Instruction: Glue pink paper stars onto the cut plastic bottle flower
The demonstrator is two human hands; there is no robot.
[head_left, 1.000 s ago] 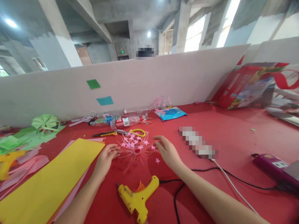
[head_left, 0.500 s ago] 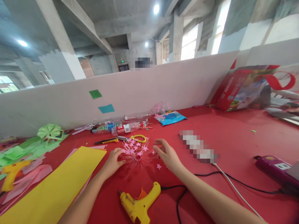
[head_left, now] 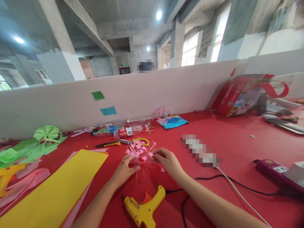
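A clear plastic bottle piece (head_left: 140, 160), cut into thin splayed strips, stands on the red table between my hands. Pink paper stars (head_left: 137, 148) cover the far strips. With thumb and curled fingers, my left hand (head_left: 124, 167) holds the near left side of the piece. My right hand (head_left: 168, 160) pinches a clear strip on the right side; the fingertips partly hide it. One loose pink star (head_left: 162, 170) lies just below that hand. Nearer to me is a yellow glue gun (head_left: 144, 207), its nozzle pointing left.
Yellow paper sheets (head_left: 59, 186) lie at the left, with green paper (head_left: 33, 148) beyond. Behind the piece are scissors (head_left: 141, 141), a cutter knife (head_left: 108, 144), plastic bottles (head_left: 125, 131) and a blue wipes pack (head_left: 174, 122). A black cord (head_left: 228, 178) crosses the right side.
Both hands have closed in on the cut bottle piece. My left hand moved right onto its near side, and my right fingers came together on a strip.
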